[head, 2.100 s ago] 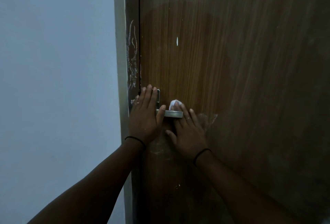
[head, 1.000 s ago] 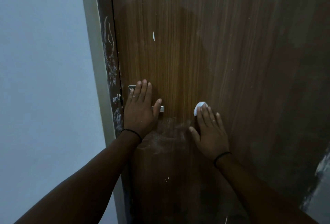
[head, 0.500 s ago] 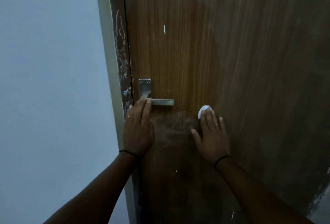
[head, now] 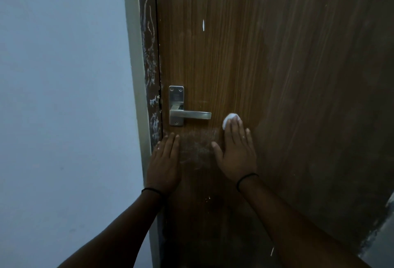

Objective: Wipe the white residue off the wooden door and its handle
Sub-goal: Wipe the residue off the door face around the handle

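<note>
Right hand lay flat on the wooden door, straight fingers pressing a white wad under the fingertips; grip open. Left hand flat too, open, near the door edge. White residue smeared between the two hands. Metal handle just above the left fingertips, apart from both.

door: brown woodgrain | handle: silver | wad: white | wall: pale blue
</note>
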